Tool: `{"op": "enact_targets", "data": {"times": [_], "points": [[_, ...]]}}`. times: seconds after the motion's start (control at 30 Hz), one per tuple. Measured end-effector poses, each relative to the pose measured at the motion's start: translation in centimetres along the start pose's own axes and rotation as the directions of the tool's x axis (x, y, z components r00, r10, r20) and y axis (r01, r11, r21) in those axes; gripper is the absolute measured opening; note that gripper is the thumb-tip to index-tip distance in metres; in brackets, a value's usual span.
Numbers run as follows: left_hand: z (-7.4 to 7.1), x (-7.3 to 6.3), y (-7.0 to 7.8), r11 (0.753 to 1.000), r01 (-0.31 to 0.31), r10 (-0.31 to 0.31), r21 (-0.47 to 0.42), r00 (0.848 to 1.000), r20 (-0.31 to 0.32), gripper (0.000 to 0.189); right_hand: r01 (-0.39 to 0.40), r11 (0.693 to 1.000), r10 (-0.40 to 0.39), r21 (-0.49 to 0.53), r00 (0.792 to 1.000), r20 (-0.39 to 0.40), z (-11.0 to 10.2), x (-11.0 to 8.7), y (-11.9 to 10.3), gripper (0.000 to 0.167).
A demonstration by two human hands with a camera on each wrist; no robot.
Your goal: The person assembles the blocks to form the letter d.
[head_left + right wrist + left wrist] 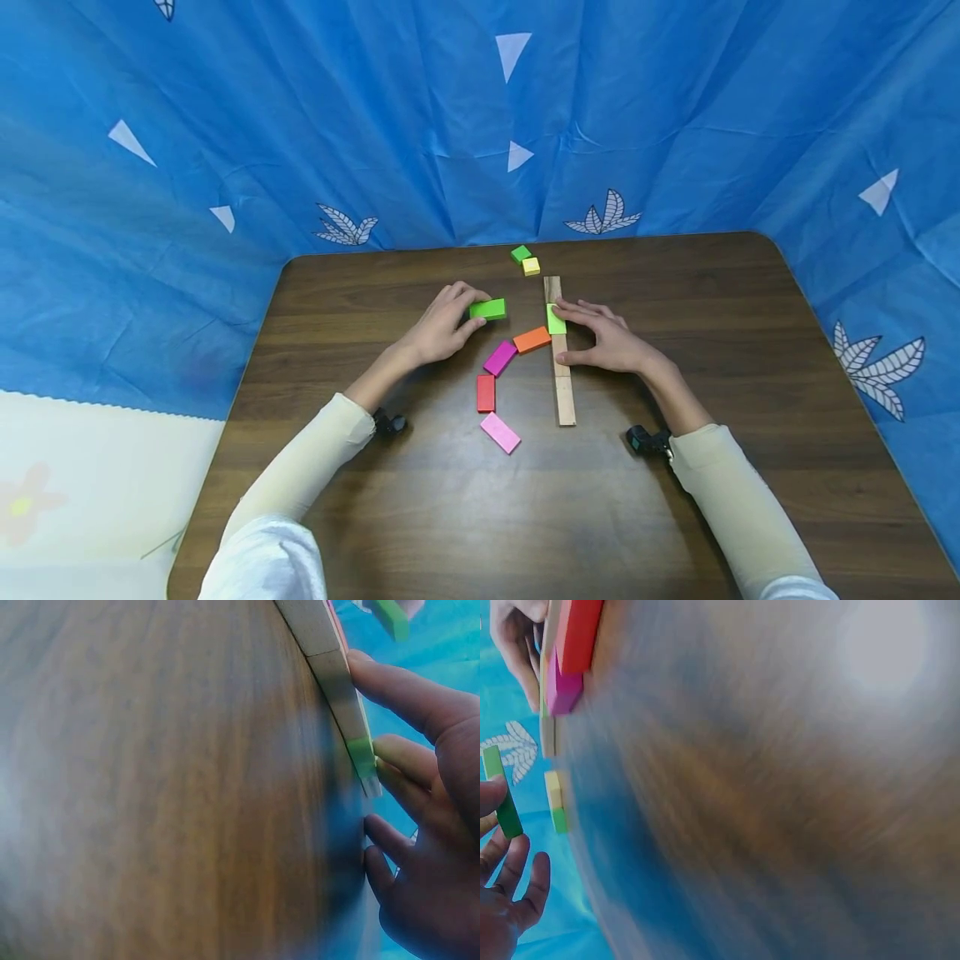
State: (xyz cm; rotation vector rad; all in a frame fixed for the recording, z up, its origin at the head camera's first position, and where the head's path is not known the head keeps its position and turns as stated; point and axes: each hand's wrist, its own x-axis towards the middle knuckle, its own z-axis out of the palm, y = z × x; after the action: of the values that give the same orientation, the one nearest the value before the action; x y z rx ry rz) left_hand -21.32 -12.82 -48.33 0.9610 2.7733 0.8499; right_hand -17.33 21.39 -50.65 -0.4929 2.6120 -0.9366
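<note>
My left hand pinches a green rectangular block between thumb and fingers; in the left wrist view the block is raised off the table. Opposite it, my right hand rests its fingertips on a light green block and its thumb on plain wooden blocks of the same straight row. An orange block meets that row from the left. From there a magenta block, a red block and a pink block continue in a curve.
Behind the row, a small green block and a yellow block lie together near the far edge of the brown wooden table. A blue patterned curtain hangs behind and beside the table.
</note>
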Motion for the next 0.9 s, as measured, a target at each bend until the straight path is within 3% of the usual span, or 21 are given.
{"op": "enact_targets", "data": {"times": [0.23,0.53,0.9], "points": [[0.3,-2.5,1.9,1.0,-0.002,0.003,-0.029,1.0,0.029,0.035,-0.009,1.0,0.009,0.003,1.0,0.0,0.0,-0.1,0.0,0.093],[1.5,-4.7,4.8,0.999,-0.011,0.015,-0.034,0.993,0.12,0.037,-0.004,1.0,0.004,0.007,1.0,-0.002,0.0,0.0,-0.1,0.092],[3.4,-6.4,7.9,0.986,-0.153,0.141,0.07,0.978,0.154,0.036,0.011,1.0,-0.011,0.006,1.0,-0.005,0.1,0.0,0.0,0.091]]}}
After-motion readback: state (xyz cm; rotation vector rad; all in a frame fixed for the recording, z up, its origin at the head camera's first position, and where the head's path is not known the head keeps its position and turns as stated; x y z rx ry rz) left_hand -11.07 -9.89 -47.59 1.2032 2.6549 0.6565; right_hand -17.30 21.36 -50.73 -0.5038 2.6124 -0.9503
